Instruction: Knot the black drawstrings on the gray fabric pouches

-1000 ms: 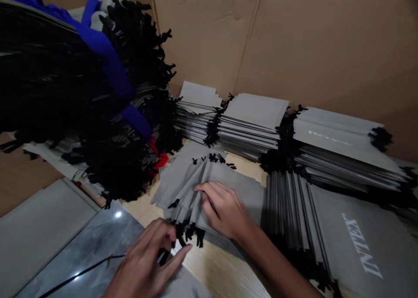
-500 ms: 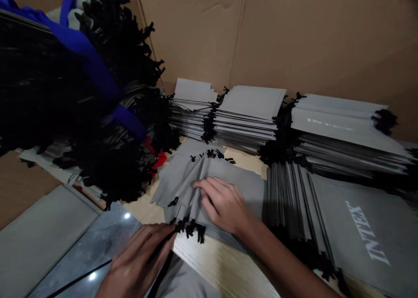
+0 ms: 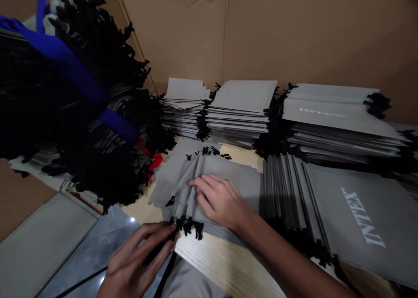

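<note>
Grey fabric drawstring bags [image 3: 241, 176] lie loosely overlapped on the wooden table in front of me, with black knotted cord ends along their edges. My right hand [image 3: 220, 200] rests on them, fingers curled and gripping a raised fold of the top bag. At their near left corner, my left hand [image 3: 140, 254] has its thumb and index fingertips closed at a black cord knot [image 3: 173, 225]. The lower fingers of that hand are partly hidden in shadow.
Stacks of grey bags [image 3: 241, 95] line the cardboard wall [image 3: 294, 32]. Bags printed INTEX [image 3: 352, 219] stand at the right. At the left rises a large bundle with black cord ends [image 3: 98, 41], tied with a blue strap [image 3: 65, 54]. The pale tabletop [image 3: 215, 254] shows near me.
The camera view has shifted slightly, so the stacks sit further left. My left fingertips have moved a little at the cord knots. My right hand stays on the same fold.
</note>
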`<state>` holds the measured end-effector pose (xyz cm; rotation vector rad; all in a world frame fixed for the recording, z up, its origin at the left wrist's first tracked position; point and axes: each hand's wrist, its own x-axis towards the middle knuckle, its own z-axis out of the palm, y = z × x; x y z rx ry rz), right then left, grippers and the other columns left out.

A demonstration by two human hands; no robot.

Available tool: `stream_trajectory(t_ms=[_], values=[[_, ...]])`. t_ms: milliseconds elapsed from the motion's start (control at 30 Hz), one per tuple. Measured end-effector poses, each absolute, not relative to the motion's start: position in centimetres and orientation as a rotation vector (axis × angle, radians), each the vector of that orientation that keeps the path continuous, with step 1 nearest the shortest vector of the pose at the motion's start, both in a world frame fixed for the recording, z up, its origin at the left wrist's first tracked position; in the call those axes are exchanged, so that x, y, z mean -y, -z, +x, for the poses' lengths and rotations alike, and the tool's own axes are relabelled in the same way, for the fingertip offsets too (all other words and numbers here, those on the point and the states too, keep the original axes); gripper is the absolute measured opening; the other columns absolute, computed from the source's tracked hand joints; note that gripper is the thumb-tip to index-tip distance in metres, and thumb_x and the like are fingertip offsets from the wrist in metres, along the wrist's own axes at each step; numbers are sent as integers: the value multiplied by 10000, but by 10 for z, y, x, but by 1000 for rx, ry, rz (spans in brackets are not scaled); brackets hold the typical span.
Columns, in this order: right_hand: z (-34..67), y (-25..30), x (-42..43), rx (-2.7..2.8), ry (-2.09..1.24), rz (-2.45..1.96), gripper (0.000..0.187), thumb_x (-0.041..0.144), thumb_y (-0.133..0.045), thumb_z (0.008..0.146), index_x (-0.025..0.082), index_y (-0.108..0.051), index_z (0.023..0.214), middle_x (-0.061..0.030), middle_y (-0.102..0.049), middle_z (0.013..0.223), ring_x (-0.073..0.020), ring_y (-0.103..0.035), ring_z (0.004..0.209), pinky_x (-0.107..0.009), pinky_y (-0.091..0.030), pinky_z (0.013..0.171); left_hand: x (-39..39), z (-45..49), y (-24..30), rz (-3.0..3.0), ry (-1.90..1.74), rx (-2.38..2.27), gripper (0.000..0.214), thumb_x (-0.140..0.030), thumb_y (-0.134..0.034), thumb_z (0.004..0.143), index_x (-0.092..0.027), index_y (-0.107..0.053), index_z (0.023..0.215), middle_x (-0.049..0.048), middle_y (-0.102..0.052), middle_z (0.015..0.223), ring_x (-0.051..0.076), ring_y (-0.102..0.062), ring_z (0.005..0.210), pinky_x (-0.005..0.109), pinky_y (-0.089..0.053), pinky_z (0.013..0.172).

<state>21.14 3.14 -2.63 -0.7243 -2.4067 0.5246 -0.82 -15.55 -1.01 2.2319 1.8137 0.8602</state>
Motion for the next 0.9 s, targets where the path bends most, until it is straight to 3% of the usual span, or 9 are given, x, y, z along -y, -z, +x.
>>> stream_trajectory(t_ms=[233, 533, 900], values=[[212, 22, -32, 2465, -534, -742, 278, 153, -528, 1043, 228, -693, 1254, -44, -766, 1064, -224, -698, 1014, -313, -496, 813, 155, -11, 5, 2377, -822, -1760, 279, -235, -631, 1120, -349, -769, 1334, -26, -870, 1235, 173, -831, 1109, 230, -636, 1058], [211, 16, -35, 2549, -545, -795, 276, 176, -556, 1066, 219, -687, 1305, -48, -775, 1146, -239, -716, 1082, -332, -480, 780, 138, -10, -5, 2071, -1043, -1750, 138, -268, -798, 1015, -317, -876, 1118, 1, -871, 1016, 183, -850, 929, 203, -687, 840], [212, 13, -34, 2574, -540, -786, 279, 189, -525, 1081, 222, -669, 1318, -36, -769, 1177, -247, -729, 1091, -360, -481, 775, 135, -18, 7, 1886, -1154, -1707, 181, -206, -875, 934, -336, -916, 1054, -20, -849, 929, 160, -823, 846, 175, -670, 783]])
